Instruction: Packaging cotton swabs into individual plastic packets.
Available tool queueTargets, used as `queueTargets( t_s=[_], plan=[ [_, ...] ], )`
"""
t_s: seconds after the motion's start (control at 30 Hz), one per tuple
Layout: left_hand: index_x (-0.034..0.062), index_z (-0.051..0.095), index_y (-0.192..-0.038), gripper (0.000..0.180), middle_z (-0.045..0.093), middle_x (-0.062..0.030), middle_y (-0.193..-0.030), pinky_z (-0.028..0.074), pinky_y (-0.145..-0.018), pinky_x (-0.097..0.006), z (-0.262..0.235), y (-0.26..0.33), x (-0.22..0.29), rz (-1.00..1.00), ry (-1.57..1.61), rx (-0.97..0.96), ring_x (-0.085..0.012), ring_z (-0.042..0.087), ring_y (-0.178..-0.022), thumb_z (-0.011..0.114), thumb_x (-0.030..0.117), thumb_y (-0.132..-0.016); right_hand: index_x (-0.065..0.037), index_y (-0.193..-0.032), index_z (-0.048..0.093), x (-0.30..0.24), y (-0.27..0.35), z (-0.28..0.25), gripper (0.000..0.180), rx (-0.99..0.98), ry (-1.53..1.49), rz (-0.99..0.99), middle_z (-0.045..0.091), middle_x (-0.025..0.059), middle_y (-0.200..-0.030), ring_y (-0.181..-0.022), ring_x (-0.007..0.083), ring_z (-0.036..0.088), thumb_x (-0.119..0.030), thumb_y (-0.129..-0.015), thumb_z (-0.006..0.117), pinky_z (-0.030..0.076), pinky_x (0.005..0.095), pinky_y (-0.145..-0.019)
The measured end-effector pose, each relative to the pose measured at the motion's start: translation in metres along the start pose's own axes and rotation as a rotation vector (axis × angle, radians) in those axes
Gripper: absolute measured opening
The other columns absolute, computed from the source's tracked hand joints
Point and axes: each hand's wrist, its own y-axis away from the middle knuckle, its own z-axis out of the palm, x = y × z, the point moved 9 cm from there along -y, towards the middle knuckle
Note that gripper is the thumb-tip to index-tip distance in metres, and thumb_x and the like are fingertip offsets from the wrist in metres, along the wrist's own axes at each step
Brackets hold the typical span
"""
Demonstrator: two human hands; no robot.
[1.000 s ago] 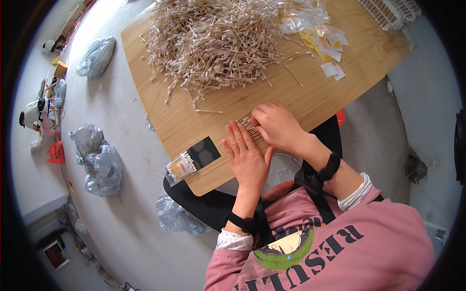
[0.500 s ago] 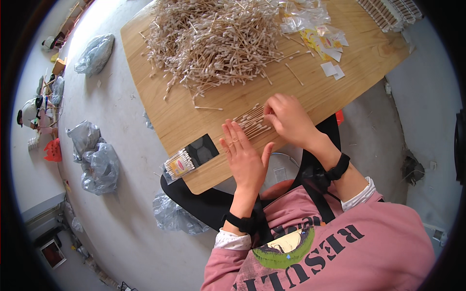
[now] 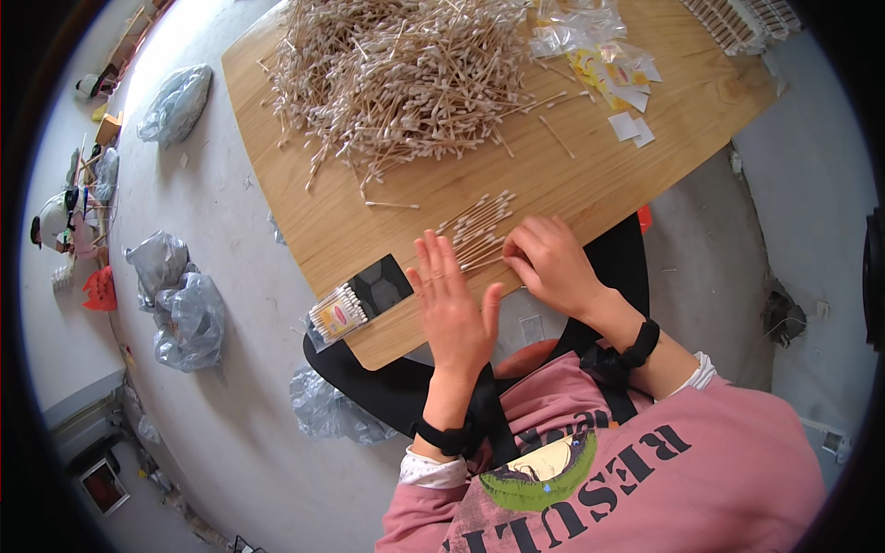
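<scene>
A small loose row of cotton swabs lies on the wooden table between my hands. My left hand is open, its fingers stretched out and its palm side edge against the swabs' left ends. On the other side, my right hand is closed, thumb and forefinger pinching the end of a swab nearest me. A big heap of cotton swabs covers the table's far part. Left of my left hand, a clear pack of swabs with a yellow label rests beside a black flat pad.
Clear plastic bags, yellow printed cards and white paper pieces lie at the table's far right, near bundled swab packs. Grey plastic bags sit on the floor at left. Another person is at the far left.
My right hand has moved toward me along the swab row, showing more of the swabs. My left hand has shifted slightly left and stays outstretched.
</scene>
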Motion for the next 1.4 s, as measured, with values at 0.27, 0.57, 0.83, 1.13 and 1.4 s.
queueTargets(
  t_s=[0.27,0.57,0.83,1.13,1.4],
  plan=[
    [-0.0099,0.024,-0.151,0.102,0.02,-0.0263,-0.161,0.008,-0.122,-0.052,0.044,0.01,0.019,0.01,-0.301,-0.139,-0.0378,0.013,-0.152,0.056,0.064,-0.088,-0.005,-0.09,0.061,0.024,-0.029,-0.015,0.014,0.108,-0.025,0.05,0.06,0.0104,-0.089,-0.088,0.0317,0.059,-0.007,-0.08,0.07,0.045,0.0425,-0.081],
    [-0.0101,0.025,-0.151,0.101,0.021,-0.0263,-0.161,0.009,-0.122,-0.052,0.047,0.014,0.022,0.019,-0.323,-0.146,-0.0382,0.016,-0.152,0.057,0.062,-0.088,-0.004,-0.087,0.061,0.032,-0.034,-0.01,0.011,-0.055,0.084,0.011,0.06,0.013,-0.09,-0.093,0.034,0.059,-0.007,-0.08,0.069,0.044,0.0445,-0.086],
    [-0.0103,0.024,-0.151,0.102,0.021,-0.0266,-0.161,0.01,-0.122,-0.053,0.048,0.015,0.022,0.016,-0.329,-0.148,-0.0391,0.016,-0.151,0.06,0.06,-0.087,-0.002,-0.095,0.055,0.041,-0.004,-0.044,0.009,-0.143,-0.424,0.269,0.058,0.0071,-0.089,-0.084,0.0192,0.058,-0.004,-0.09,0.063,0.047,0.0314,-0.078],
    [-0.0116,0.019,-0.152,0.102,0.016,-0.0281,-0.161,0.008,-0.123,-0.05,0.045,0.008,0.024,0.001,-0.354,-0.18,-0.0397,0.012,-0.152,0.061,0.057,-0.088,-0.001,-0.097,0.06,0.097,0.082,-0.101,0.007,0.013,-0.66,0.556,0.064,0.0028,-0.096,-0.089,0.0104,0.061,-0.006,-0.093,0.063,0.049,0.0258,-0.085],
    [-0.0127,0.02,-0.151,0.1,0.017,-0.0285,-0.161,0.006,-0.123,-0.049,0.05,-0.006,0.031,0.013,-0.372,-0.174,-0.0389,0.011,-0.152,0.056,0.059,-0.091,-0.001,-0.093,0.063,0.217,0.182,-0.177,0.006,0.193,-0.119,0.815,0.065,0.0032,-0.087,-0.079,0.0105,0.06,-0.005,-0.088,0.065,0.049,0.0274,-0.074]
  ],
)
